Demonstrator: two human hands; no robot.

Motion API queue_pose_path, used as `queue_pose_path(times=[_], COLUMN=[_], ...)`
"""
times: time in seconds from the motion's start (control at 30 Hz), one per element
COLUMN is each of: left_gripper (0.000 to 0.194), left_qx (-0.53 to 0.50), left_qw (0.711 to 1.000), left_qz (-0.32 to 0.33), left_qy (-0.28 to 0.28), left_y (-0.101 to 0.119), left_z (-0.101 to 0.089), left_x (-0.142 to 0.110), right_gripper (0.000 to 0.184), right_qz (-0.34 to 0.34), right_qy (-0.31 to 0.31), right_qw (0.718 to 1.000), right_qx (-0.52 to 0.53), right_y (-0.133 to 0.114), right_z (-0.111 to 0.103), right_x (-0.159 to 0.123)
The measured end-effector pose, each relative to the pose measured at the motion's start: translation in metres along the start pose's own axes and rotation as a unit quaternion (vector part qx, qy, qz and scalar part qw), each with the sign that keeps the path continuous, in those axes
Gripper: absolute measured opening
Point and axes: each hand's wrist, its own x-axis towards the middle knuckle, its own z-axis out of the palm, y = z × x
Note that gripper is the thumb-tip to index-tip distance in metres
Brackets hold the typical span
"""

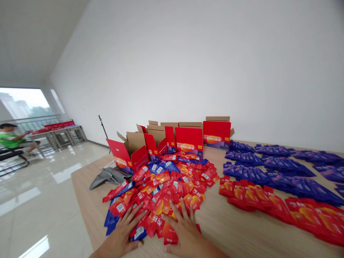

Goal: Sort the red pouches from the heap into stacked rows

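A loose heap of red sachets (161,206) mixed with blue sachets (109,219) lies in front of me on the wooden table (215,229). My left hand (122,233) rests on the heap's near left edge, fingers spread over red and blue sachets. On the near right part, my right hand (185,229) lies with its fingers apart, touching red sachets. Neither hand grips anything that I can see. Some sachets are hidden beneath both palms.
Open red cartons (189,141) stand behind the heap along the wall. Overlapping rows of blue sachets (244,172) and red sachets (258,197) lie to the right. A grey cloth (110,177) is at the left. Far left, a person (10,138) sits at another table (53,130).
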Motion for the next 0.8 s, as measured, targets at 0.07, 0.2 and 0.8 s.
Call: queue_pose_path(times=[0.07, 0.2, 0.8], left_gripper=[0.08, 0.078, 0.071], left_qx=[-0.001, -0.011, -0.041], left_qw=[1.0, 1.0, 0.998], left_qz=[0.005, -0.007, 0.005], left_qy=[-0.003, -0.017, -0.041], left_y=[-0.006, -0.017, -0.059], left_z=[0.001, 0.001, 0.002], left_x=[0.002, 0.008, 0.039], right_gripper=[0.088, 0.088, 0.078], right_qz=[0.004, 0.005, -0.011], right_qy=[0.004, 0.011, 0.069], right_qw=[1.0, 1.0, 0.998], right_qx=[0.007, 0.014, 0.005], right_y=[-0.002, -0.005, -0.009], right_z=[0.0, -0.002, -0.001], right_x=[0.007, 0.019, 0.059])
